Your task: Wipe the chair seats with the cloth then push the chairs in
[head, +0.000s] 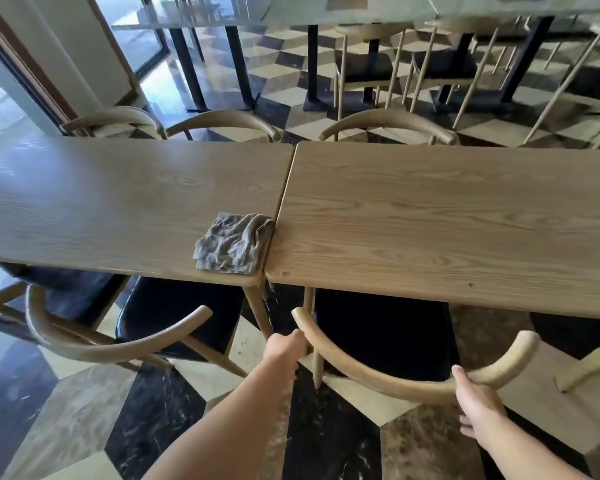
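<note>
A wooden chair with a curved backrest (pixel 388 384) and a black seat (pixel 381 330) stands in front of me, its seat partly under the right table (pixel 447 220). My left hand (pixel 286 348) grips the left end of the backrest. My right hand (pixel 478 407) grips the backrest near its right end. A crumpled grey cloth (pixel 232 242) lies on the left table (pixel 118 202), at its near right corner by the gap between the two tables. A second chair (pixel 125 341) with a black seat stands to the left, angled and partly under the left table.
A third chair (pixel 66 289) sits at the far left. Several chair backs (pixel 388 124) line the tables' far side. More tables and chairs (pixel 371 64) stand beyond on the checkered floor (pixel 343 427). A chair leg (pixel 589 365) shows at the right edge.
</note>
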`<state>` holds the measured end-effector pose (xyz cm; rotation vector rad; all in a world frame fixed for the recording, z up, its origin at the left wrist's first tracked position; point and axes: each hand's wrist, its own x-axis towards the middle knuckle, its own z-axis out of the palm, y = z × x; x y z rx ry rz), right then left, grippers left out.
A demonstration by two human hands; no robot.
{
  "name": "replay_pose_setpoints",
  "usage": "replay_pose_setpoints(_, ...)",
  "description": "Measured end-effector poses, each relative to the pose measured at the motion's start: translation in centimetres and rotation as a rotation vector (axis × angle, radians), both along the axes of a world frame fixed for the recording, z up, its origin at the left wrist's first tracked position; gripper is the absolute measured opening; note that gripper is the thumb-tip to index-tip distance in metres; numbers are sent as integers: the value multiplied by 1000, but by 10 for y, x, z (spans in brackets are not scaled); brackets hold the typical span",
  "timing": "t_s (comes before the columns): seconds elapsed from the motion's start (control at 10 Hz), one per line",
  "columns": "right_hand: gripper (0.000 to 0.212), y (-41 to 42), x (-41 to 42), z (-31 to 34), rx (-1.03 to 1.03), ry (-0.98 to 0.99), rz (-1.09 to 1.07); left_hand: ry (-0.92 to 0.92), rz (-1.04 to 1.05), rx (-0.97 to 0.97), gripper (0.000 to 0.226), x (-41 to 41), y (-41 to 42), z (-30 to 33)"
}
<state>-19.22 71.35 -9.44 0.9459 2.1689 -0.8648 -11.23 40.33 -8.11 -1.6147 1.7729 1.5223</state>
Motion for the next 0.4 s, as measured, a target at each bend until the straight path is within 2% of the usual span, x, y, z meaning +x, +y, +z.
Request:
replay_pose_setpoints(0.2, 69, -37, 29, 15, 180, 49, 29, 44, 32, 31, 38, 31, -31, 10)
replay_pose_setpoints(0.3, 64, -66, 40, 29, 249, 110, -38, 51, -122, -79, 36, 57, -55, 19)
replay_pose_setpoints(0.4, 66, -105, 43, 55, 226, 178, 64, 9, -234, -231, 41, 81, -82, 41)
